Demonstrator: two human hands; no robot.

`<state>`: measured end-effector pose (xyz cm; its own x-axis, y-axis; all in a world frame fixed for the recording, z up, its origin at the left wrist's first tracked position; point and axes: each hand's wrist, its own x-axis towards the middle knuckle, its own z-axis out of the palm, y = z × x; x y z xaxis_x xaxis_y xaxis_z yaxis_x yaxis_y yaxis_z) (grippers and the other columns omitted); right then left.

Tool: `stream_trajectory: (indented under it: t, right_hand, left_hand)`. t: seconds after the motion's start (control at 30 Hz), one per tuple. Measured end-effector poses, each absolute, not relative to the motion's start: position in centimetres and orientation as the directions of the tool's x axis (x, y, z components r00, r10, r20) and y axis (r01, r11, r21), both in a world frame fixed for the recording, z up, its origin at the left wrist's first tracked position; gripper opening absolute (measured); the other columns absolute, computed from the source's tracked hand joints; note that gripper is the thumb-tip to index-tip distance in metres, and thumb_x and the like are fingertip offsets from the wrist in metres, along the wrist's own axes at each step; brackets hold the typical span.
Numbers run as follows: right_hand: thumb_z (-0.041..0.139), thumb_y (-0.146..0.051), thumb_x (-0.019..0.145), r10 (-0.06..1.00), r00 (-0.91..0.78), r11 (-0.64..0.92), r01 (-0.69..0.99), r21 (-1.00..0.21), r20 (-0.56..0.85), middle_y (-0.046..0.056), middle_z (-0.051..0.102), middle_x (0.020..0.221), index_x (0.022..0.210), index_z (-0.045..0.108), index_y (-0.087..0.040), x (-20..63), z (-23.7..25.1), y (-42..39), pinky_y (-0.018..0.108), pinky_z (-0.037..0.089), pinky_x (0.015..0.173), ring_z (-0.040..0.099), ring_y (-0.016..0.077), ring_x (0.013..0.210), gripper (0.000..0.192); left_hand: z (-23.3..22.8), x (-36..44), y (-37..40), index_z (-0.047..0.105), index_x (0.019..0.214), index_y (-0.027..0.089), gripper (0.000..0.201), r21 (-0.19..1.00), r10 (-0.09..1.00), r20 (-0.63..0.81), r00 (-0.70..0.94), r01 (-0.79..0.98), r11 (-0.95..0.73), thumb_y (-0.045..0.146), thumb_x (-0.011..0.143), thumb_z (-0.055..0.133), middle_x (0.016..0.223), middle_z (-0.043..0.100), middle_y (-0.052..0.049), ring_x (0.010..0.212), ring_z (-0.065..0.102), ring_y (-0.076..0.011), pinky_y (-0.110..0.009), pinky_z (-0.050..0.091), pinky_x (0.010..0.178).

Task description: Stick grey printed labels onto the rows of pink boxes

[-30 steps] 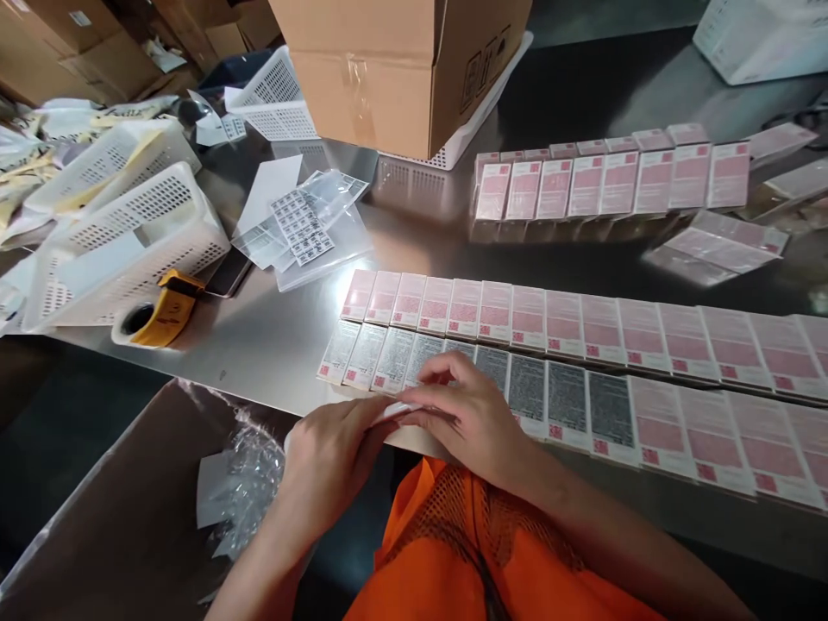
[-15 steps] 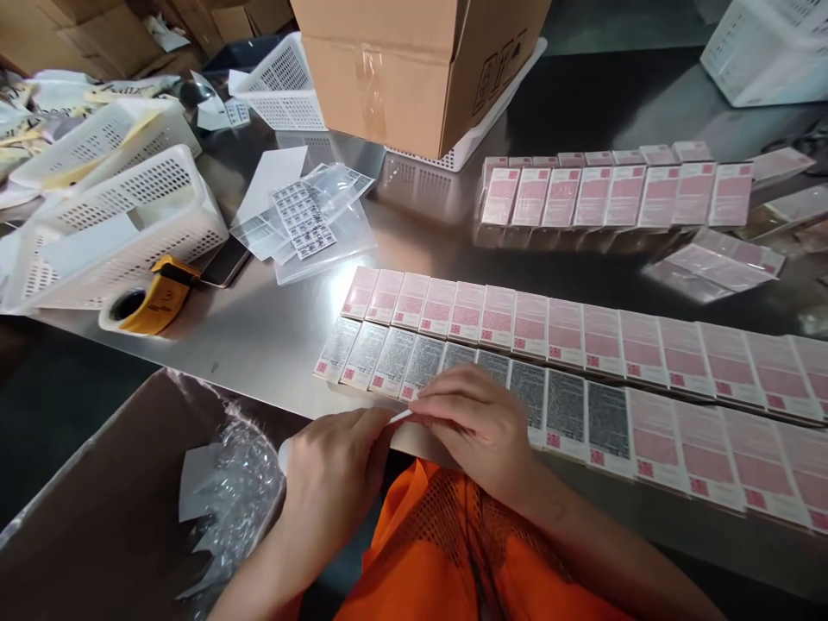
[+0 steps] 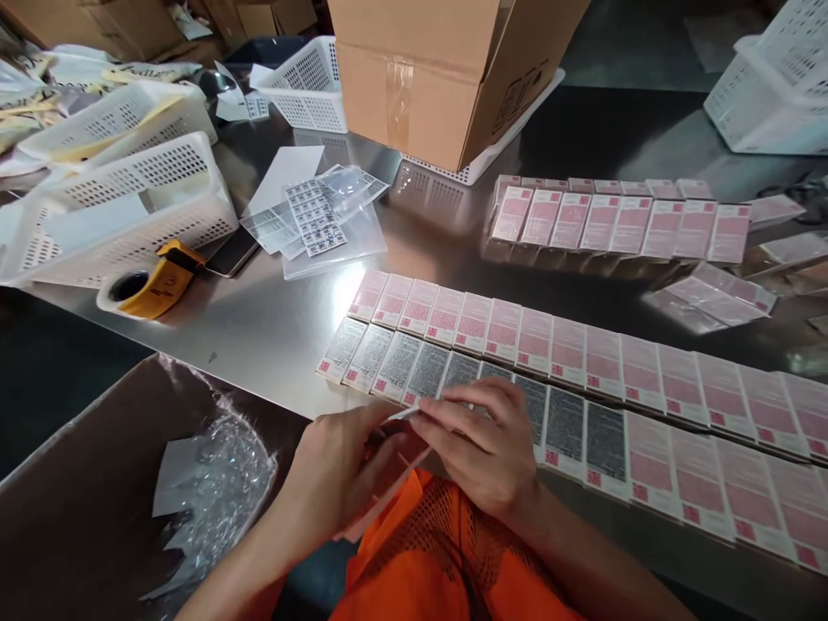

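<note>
My left hand (image 3: 336,470) and my right hand (image 3: 482,444) meet at the near edge of the steel table (image 3: 272,336). Together they pinch a thin white strip (image 3: 404,415); under my left palm a pinkish sheet (image 3: 381,483) shows. Right behind my fingers lies the near row of small flat boxes (image 3: 582,431); its left ones carry grey printed labels, its right ones are pink. A second row of pink boxes (image 3: 569,349) lies behind it, a third row (image 3: 614,226) farther back.
A sheet of small printed labels (image 3: 314,216) on clear bags lies left of centre. A yellow tape dispenser (image 3: 146,289), white baskets (image 3: 122,216) and a cardboard box (image 3: 446,69) stand behind. An open carton with crumpled plastic (image 3: 207,492) sits lower left.
My view has shifted left, so the table sits farther right and lower in the picture. My hands stay together at the table edge, and the pinkish sheet now shows under my left hand.
</note>
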<state>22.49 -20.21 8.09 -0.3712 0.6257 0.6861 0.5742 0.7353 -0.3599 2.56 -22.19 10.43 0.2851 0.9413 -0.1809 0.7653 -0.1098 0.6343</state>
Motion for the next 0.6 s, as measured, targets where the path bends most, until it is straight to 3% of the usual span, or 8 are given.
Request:
stream_trajectory:
  t: [0.1,0.2,0.3,0.37,0.43,0.5,0.6]
  right_hand:
    - [0.061,-0.013,0.088,0.582,-0.464,0.772,0.572,-0.275,0.668,-0.003,0.075,0.100,0.092,0.069,-0.026,22.3,8.2,-19.9,0.040,0.045,0.080,0.063,0.0187,0.091,0.016]
    - [0.058,-0.014,0.091,0.456,-0.569,0.842,0.524,-0.126,0.684,-0.003,0.075,0.094,0.087,0.068,-0.024,21.8,8.0,-19.6,0.036,0.045,0.074,0.063,0.0161,0.090,0.015]
    - [0.054,-0.014,0.092,0.294,-0.673,0.905,0.424,0.028,0.679,-0.002,0.074,0.092,0.086,0.070,-0.023,21.4,7.5,-19.4,0.033,0.049,0.069,0.063,0.0141,0.091,0.020]
    - [0.054,-0.014,0.091,0.197,-0.722,0.933,0.346,0.098,0.664,-0.001,0.074,0.095,0.085,0.071,-0.024,21.2,7.3,-19.6,0.031,0.053,0.069,0.063,0.0135,0.093,0.021]
    - [0.055,-0.018,0.090,0.115,-0.719,0.955,0.271,0.123,0.685,-0.002,0.074,0.099,0.083,0.072,-0.027,21.1,7.5,-20.2,0.027,0.056,0.068,0.064,0.0124,0.095,0.020]
    - [0.055,-0.020,0.090,0.158,-0.624,0.966,0.259,0.012,0.765,-0.008,0.075,0.095,0.077,0.069,-0.034,21.2,8.4,-20.9,0.024,0.057,0.065,0.067,0.0108,0.087,0.024]
    - [0.057,-0.016,0.087,0.481,-0.409,0.866,0.359,-0.347,0.775,-0.014,0.074,0.073,0.072,0.065,-0.037,21.7,10.9,-20.7,0.031,0.060,0.062,0.067,0.0131,0.064,0.027]
  left_hand:
    - [10.4,1.6,-21.5,0.060,0.129,0.024,0.045,0.826,0.892,-0.255,0.373,0.563,0.000,0.027,0.084,0.063,0.073,0.072,-0.002,0.059,0.066,-0.0177,-0.023,0.047,0.051]
    - [10.3,0.8,-20.7,0.067,0.122,0.024,0.039,0.940,0.884,-0.237,0.403,0.325,0.104,0.028,0.083,0.065,0.084,0.074,-0.007,0.073,0.069,-0.0216,-0.029,0.056,0.063]
    - [9.8,0.5,-19.8,0.073,0.111,0.024,0.028,0.954,0.852,-0.288,0.437,0.214,0.213,0.033,0.087,0.062,0.097,0.074,-0.009,0.095,0.068,-0.0252,-0.036,0.055,0.084]
    - [9.2,0.2,-19.4,0.073,0.107,0.023,0.028,0.935,0.810,-0.355,0.467,0.174,0.309,0.039,0.089,0.058,0.098,0.073,-0.008,0.093,0.067,-0.0224,-0.032,0.053,0.085]
    - [8.4,-0.5,-19.0,0.073,0.103,0.021,0.030,0.912,0.799,-0.403,0.445,0.121,0.393,0.043,0.088,0.059,0.092,0.071,-0.006,0.082,0.065,-0.0177,-0.025,0.051,0.075]
    - [7.8,-1.8,-18.5,0.072,0.097,0.020,0.030,0.890,0.814,-0.441,0.378,0.069,0.451,0.046,0.085,0.063,0.077,0.067,-0.003,0.065,0.058,-0.0123,-0.020,0.046,0.060]
    - [7.4,-5.2,-17.2,0.070,0.088,0.020,0.027,0.856,0.832,-0.511,0.215,0.031,0.517,0.044,0.078,0.069,0.062,0.058,0.002,0.049,0.047,-0.0086,-0.017,0.035,0.047]
